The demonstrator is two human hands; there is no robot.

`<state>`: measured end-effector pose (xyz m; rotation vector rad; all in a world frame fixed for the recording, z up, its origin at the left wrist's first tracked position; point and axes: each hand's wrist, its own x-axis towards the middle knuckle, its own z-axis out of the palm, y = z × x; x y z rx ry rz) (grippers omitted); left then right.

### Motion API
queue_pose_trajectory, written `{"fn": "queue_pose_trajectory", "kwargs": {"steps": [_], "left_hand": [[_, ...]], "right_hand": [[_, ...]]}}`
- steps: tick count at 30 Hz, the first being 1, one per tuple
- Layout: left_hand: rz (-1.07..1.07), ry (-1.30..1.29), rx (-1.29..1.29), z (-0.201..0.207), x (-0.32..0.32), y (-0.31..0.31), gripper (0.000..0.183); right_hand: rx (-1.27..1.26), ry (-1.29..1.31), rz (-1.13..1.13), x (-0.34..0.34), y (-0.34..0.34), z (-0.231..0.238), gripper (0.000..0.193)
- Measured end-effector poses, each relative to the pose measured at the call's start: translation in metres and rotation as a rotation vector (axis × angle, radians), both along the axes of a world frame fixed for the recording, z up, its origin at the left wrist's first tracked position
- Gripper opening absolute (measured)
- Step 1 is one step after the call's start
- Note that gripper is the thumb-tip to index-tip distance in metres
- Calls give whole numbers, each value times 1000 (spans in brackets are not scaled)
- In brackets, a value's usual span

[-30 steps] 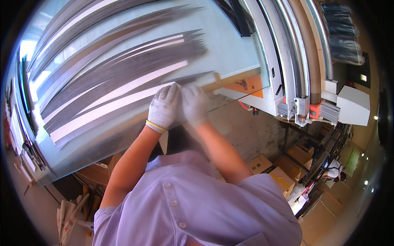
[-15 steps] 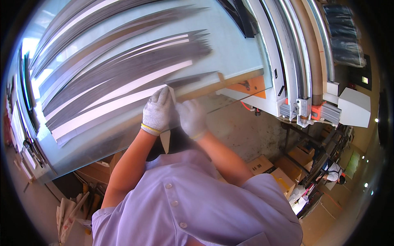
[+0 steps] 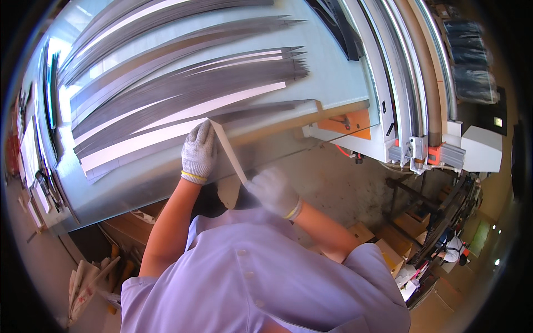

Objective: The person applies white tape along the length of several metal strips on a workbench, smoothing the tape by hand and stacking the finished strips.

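Meanwhile the gloved left hand [image 3: 198, 152] presses its closed fingers on the upper end of a pale strip [image 3: 229, 151] at the table [image 3: 333, 61] edge, beside fanned dark strips [image 3: 189, 91], while the blurred right hand [image 3: 273, 191] grips the strip's lower end, fingers curled.

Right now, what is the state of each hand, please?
Left hand: closed on the upper end of the pale strip, at the table edge.
Right hand: blurred, grips the strip's lower end.
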<state>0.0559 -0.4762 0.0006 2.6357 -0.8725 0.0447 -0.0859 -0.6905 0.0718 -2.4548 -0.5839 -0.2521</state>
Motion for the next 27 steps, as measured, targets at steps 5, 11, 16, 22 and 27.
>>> {"fn": "queue_pose_trajectory", "kwargs": {"steps": [5,11,16,22,27], "left_hand": [[-18,25,-28,1,-3,6,50],[-64,148,-46,13,-15,-13,54],[-23,231,-46,3,-19,-18,49],[7,127,-239,-12,-18,4,37],[-51,161,3,19,-13,52,46]], "right_hand": [[190,118,-547,28,-4,24,47],[-305,251,-578,119,32,-8,44],[-544,154,-490,128,53,-42,10],[-439,-18,-296,109,78,-16,4],[-489,-38,-188,76,113,15,6]]}}
